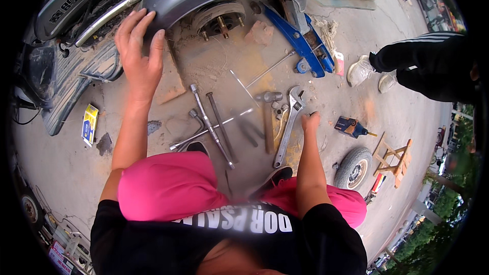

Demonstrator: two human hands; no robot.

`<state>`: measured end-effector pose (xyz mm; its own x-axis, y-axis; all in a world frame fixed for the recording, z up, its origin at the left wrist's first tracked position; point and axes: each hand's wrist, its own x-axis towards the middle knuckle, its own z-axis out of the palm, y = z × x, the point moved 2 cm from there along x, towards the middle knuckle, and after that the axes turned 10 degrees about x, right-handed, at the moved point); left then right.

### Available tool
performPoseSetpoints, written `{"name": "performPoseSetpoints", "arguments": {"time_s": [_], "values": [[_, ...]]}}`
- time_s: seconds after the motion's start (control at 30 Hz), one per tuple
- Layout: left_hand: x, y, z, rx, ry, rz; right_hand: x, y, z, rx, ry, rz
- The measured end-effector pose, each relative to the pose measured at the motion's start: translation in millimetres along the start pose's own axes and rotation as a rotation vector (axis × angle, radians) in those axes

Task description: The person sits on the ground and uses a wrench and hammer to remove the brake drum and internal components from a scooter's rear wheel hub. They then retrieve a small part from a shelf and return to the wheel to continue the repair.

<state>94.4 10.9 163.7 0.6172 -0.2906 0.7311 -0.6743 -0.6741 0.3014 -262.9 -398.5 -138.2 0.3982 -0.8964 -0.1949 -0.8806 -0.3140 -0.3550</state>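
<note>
A stained concrete floor (66,173) is seen, on which a cross wrench (210,125), a hammer (268,117) and an adjustable wrench (288,125) are laid close together. A blue floor jack (300,40), a small wheel (353,168) and a wooden stool (395,158) are also borne by it. A yellow box (89,123) is laid well apart, at the left.

On the ground lay one wrench (289,122), one hammer (268,117), one wheel (353,167), one jack (301,38), two bricks (261,32).

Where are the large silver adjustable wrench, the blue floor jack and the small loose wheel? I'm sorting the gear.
Large silver adjustable wrench (287,131), head view, mid-handle.
Blue floor jack (297,42), head view, long arm.
Small loose wheel (353,168), head view, tyre.
</note>
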Motion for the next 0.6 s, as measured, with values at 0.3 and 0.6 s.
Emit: {"name": "performPoseSetpoints", "arguments": {"time_s": [0.3,0.6], "values": [[-89.0,-9.9,84.8,-0.869,-0.505,-0.817,-10.2,-155.4,-35.1,0.310,0.015,-0.370],[-68.4,-35.9,146.2,-1.352,-0.621,-1.332,10.3,-389.3,-1.6,0.993,-0.669,-0.328]]}}
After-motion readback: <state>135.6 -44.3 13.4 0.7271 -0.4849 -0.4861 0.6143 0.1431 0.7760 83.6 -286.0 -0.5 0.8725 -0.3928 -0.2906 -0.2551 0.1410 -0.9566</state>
